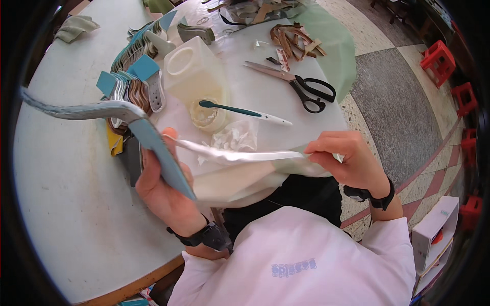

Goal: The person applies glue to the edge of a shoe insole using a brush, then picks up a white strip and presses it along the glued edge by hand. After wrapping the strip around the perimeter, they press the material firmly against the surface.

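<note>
My left hand point(171, 201) grips a curved blue-grey insole board point(155, 145), held up on edge with its long end pointing to the far left. From beside the insole a thin white strip point(245, 156) stretches across to the right. My right hand point(347, 155) pinches the strip's other end between thumb and fingers. Whether the strip is fixed to the insole is hidden by my left fingers. Beyond the strip, a teal and white toothbrush point(247, 112) rests with one end over a whitish plastic pot point(196, 122). Crumpled white film point(237, 136) lies nearby.
Stacks of insole boards point(138, 92) stand left of a cloudy plastic jug point(191, 71). Black-handled scissors point(301, 86) lie at right, below brown scraps point(293, 41). A grey cloth point(76, 28) is at far left. Red stools point(439, 61) stand on the floor.
</note>
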